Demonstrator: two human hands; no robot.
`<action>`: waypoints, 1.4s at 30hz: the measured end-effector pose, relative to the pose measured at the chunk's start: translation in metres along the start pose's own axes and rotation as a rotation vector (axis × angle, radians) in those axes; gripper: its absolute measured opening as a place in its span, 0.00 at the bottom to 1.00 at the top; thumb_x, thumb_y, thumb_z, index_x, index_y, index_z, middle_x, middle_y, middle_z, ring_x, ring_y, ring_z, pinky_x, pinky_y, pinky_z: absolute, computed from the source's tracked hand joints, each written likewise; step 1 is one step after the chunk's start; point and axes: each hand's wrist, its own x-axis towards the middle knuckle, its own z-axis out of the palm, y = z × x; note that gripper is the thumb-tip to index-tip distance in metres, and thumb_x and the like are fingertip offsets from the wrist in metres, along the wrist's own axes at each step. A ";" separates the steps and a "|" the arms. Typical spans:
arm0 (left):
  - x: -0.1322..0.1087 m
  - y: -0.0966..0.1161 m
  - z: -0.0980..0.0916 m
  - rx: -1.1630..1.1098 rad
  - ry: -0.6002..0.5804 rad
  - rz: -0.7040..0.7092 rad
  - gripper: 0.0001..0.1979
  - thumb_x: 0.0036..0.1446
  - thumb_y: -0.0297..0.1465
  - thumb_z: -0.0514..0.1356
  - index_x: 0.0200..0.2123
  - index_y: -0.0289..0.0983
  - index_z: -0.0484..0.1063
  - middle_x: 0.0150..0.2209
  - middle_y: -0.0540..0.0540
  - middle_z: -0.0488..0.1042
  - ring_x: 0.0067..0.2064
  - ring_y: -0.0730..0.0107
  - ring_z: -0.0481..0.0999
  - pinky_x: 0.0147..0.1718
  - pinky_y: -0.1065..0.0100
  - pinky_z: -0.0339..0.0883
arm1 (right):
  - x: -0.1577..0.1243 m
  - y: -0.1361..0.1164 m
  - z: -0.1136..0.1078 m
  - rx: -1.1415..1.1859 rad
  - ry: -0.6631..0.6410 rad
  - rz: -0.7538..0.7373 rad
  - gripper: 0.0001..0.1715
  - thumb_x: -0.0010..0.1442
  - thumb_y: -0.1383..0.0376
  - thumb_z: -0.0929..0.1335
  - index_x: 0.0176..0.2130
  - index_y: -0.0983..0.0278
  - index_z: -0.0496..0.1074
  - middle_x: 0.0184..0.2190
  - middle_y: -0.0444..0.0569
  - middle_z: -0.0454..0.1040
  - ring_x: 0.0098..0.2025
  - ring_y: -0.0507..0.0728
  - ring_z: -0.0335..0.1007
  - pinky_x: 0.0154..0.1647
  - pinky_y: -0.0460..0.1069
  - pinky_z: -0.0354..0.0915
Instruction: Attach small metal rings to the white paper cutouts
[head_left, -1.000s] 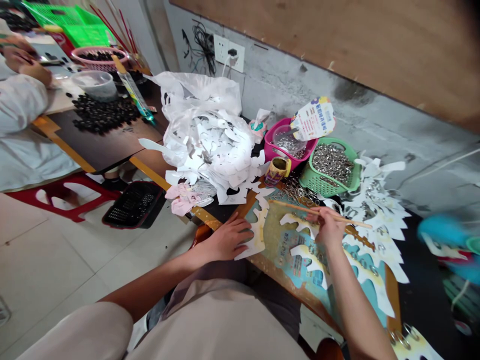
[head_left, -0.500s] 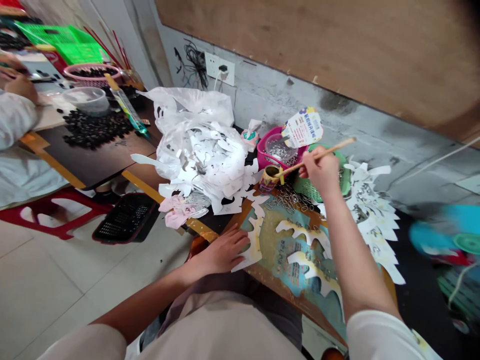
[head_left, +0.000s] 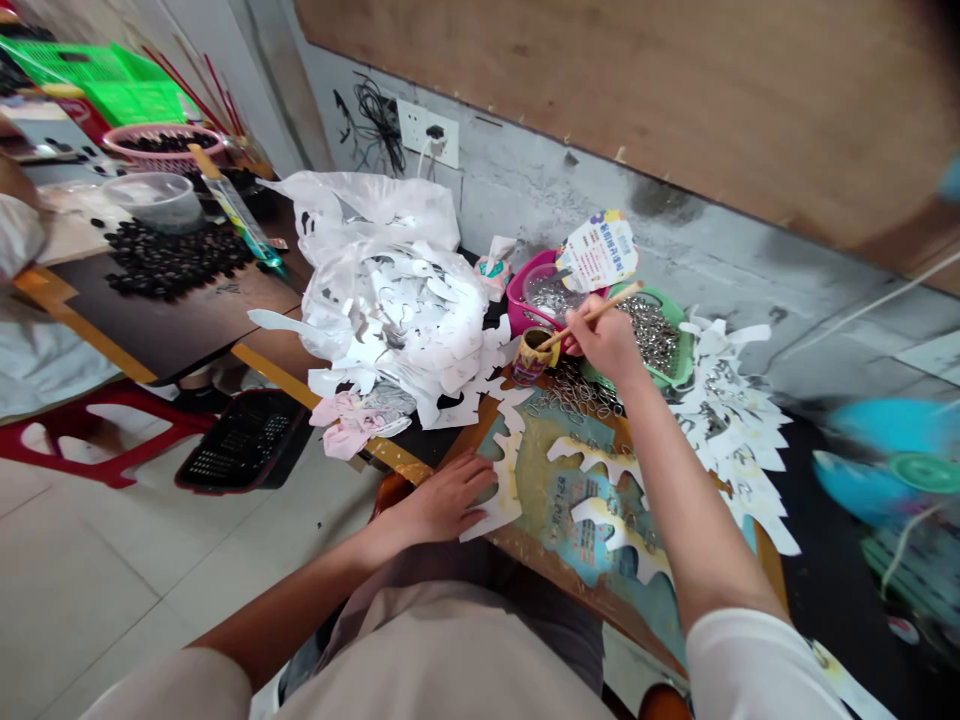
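Note:
My right hand (head_left: 604, 343) is closed around a thin wooden stick (head_left: 607, 308), whose lower end dips into a small glue-smeared pot (head_left: 532, 356) at the back of the work board. My left hand (head_left: 442, 500) lies flat with fingers spread, pressing a white cut-out paper shape (head_left: 504, 478) at the near edge of the board. More white cut-outs (head_left: 604, 462) lie on the stained blue-green board (head_left: 547, 480) between my two hands. Metal rings (head_left: 574, 392) are scattered just below the pot.
A green basket (head_left: 660, 345) of metal rings and a pink basket (head_left: 525, 300) stand by the wall. A plastic bag heaped with white cut-outs (head_left: 390, 300) lies to the left. Finished pieces (head_left: 735, 430) spread right. Another person's sleeve (head_left: 19, 235) shows far left, near dark pieces (head_left: 169, 260).
My right hand lifted the stick off the cut-outs, swung it back toward the baskets, then lowered its tip into the small pot. My left hand stayed flat on the paper shape.

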 end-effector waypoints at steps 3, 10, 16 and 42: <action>0.000 -0.002 -0.002 -0.016 -0.009 0.008 0.22 0.56 0.29 0.60 0.54 0.39 0.60 0.51 0.39 0.69 0.55 0.53 0.68 0.62 0.49 0.57 | -0.001 0.004 0.007 0.018 -0.110 0.036 0.20 0.62 0.49 0.67 0.29 0.61 0.64 0.18 0.41 0.74 0.19 0.53 0.75 0.21 0.45 0.69; 0.009 -0.012 0.010 -0.006 0.088 -0.033 0.14 0.66 0.29 0.50 0.54 0.37 0.59 0.43 0.40 0.72 0.47 0.57 0.74 0.48 0.57 0.69 | -0.020 -0.012 -0.028 0.231 0.362 0.125 0.17 0.61 0.54 0.70 0.28 0.61 0.65 0.16 0.41 0.72 0.14 0.49 0.66 0.12 0.43 0.64; 0.029 -0.012 0.022 0.099 0.175 -0.115 0.09 0.63 0.24 0.51 0.46 0.37 0.62 0.40 0.41 0.71 0.40 0.59 0.74 0.40 0.59 0.70 | -0.065 0.000 -0.061 0.512 0.505 0.211 0.16 0.57 0.62 0.71 0.23 0.59 0.64 0.12 0.39 0.68 0.12 0.50 0.63 0.09 0.44 0.59; 0.030 -0.033 0.024 0.120 0.198 -0.007 0.12 0.61 0.28 0.54 0.48 0.38 0.67 0.49 0.39 0.74 0.56 0.56 0.70 0.60 0.50 0.59 | -0.193 0.048 -0.027 0.468 -0.115 0.477 0.11 0.54 0.57 0.74 0.36 0.61 0.79 0.30 0.50 0.82 0.31 0.60 0.80 0.33 0.52 0.76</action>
